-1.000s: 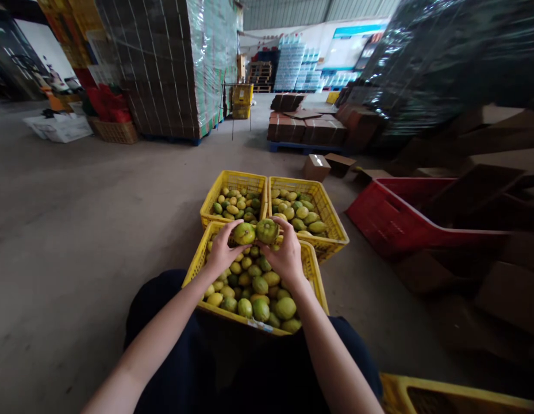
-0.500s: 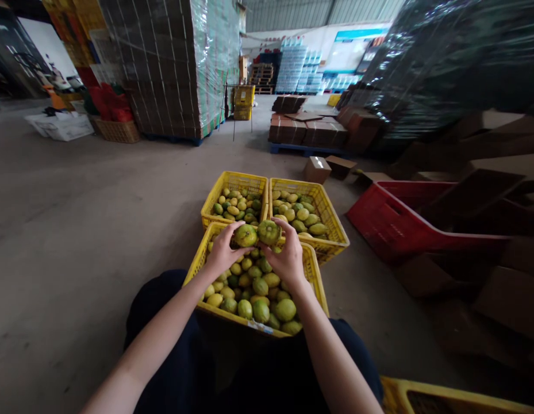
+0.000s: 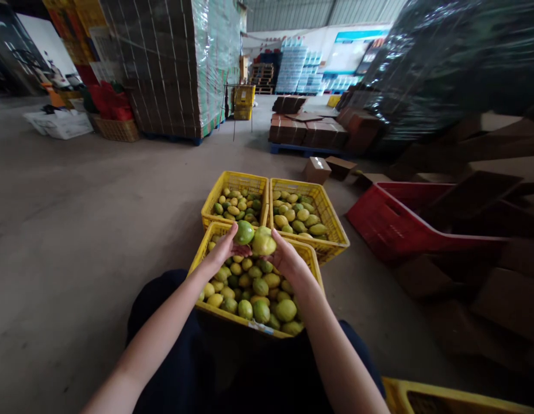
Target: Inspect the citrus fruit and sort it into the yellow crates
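A green lemon point(image 3: 244, 232) rests in my left hand point(image 3: 224, 249), with the thumb along its side and the fingers beneath. My right hand point(image 3: 287, 256) holds a larger yellow-green lemon point(image 3: 264, 241), thumb at its right side. The two fruits are side by side above the near yellow crate point(image 3: 317, 275), which is filled with green and yellow lemons point(image 3: 260, 286). Behind it, the far left yellow crate point(image 3: 204, 210) holds smaller lemons, and the far right yellow crate point(image 3: 338, 234) holds larger ones.
To the right lies a red crate point(image 3: 379, 224) among flattened cardboard boxes point(image 3: 508, 287). Part of another yellow crate point(image 3: 396, 394) shows at the bottom right. Beyond are a small carton point(image 3: 317, 171), stacked cardboard on a blue pallet point(image 3: 292, 148) and a wrapped pallet stack point(image 3: 163, 69).
Both lemons have been turned in my hands, showing different sides. My hands have lowered slightly, and the right fingers have opened out a little beneath the fruit.
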A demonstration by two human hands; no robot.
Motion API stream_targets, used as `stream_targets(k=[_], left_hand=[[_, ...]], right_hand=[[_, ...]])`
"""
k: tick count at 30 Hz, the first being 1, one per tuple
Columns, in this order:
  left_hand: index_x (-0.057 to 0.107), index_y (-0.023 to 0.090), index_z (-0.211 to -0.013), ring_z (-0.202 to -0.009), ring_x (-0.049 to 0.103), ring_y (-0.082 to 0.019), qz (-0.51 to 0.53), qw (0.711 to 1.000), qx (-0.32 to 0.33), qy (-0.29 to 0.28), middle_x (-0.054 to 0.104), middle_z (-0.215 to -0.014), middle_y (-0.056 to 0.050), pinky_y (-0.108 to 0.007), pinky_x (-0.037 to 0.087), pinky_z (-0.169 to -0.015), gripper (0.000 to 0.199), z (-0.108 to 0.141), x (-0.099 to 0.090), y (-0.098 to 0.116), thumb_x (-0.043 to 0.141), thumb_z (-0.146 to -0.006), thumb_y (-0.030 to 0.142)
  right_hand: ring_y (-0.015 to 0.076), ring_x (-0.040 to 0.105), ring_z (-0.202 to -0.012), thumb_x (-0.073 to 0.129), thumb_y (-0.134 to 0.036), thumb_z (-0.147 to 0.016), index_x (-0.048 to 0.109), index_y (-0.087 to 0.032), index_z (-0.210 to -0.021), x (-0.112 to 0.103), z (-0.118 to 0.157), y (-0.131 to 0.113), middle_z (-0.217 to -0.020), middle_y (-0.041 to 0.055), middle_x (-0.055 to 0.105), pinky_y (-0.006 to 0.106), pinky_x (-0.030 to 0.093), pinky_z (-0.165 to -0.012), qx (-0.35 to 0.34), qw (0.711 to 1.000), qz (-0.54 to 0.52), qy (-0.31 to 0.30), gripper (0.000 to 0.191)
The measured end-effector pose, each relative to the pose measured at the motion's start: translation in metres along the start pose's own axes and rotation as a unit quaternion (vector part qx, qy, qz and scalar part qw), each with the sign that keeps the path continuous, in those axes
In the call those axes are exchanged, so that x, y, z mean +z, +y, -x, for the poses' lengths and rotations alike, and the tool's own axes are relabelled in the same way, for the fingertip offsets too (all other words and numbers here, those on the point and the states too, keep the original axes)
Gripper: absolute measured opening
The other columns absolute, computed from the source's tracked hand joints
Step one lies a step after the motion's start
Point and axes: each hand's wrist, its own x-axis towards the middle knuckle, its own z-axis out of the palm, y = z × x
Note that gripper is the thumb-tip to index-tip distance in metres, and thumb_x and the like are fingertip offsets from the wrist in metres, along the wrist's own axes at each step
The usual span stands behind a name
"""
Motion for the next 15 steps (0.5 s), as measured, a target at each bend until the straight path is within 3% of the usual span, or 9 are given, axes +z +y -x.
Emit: stream_targets(k=[3, 6, 10, 15], left_hand=[[0.072, 0.015, -0.093, -0.090, 0.072, -0.029, 0.014, 1.000, -0.019, -0.010, 0.075, -0.074, -0.012, -0.037, 0.056, -0.076, 0.079, -0.001, -0.002, -0.001, 0.059, -0.062, 0.086], [0.071, 0.015, -0.093, -0.088, 0.071, -0.028, 0.035, 0.999, -0.015, 0.016, 0.076, -0.081, -0.011, -0.034, 0.054, -0.070, 0.071, -0.001, -0.001, -0.002, 0.065, -0.064, 0.079], [0.069, 0.015, -0.091, -0.088, 0.068, -0.023, 0.078, 0.995, 0.000, 0.064, 0.075, -0.089, -0.009, -0.030, 0.051, -0.066, 0.045, 0.000, 0.006, 0.001, 0.071, -0.071, 0.056], [0.065, 0.018, -0.091, -0.086, 0.067, -0.019, 0.161, 0.981, 0.024, 0.106, 0.073, -0.086, -0.004, -0.029, 0.052, -0.072, 0.020, 0.003, 0.011, 0.010, 0.057, -0.077, 0.030]], right_hand=[[0.0146, 0.065, -0.050, 0.077, -0.050, -0.070, 0.068, -0.017, -0.090, 0.001, 0.000, 0.000, -0.069, 0.0033, 0.073, 0.023, 0.055, -0.043, 0.022, 0.999, -0.022, -0.013, 0.040], [0.0176, 0.070, -0.061, 0.075, -0.051, -0.072, 0.066, -0.017, -0.095, 0.002, -0.001, 0.004, -0.077, 0.0060, 0.075, 0.025, 0.059, -0.051, 0.005, 1.000, -0.019, -0.009, 0.042], [0.0260, 0.073, -0.084, 0.069, -0.056, -0.073, 0.062, -0.020, -0.095, 0.006, -0.006, 0.015, -0.089, 0.0086, 0.075, 0.039, 0.062, -0.069, -0.028, 1.000, -0.003, 0.014, 0.043], [0.0298, 0.071, -0.097, 0.057, -0.056, -0.077, 0.062, -0.021, -0.093, 0.012, -0.008, 0.019, -0.093, 0.0099, 0.075, 0.044, 0.060, -0.078, -0.033, 0.999, 0.001, -0.008, 0.039]])
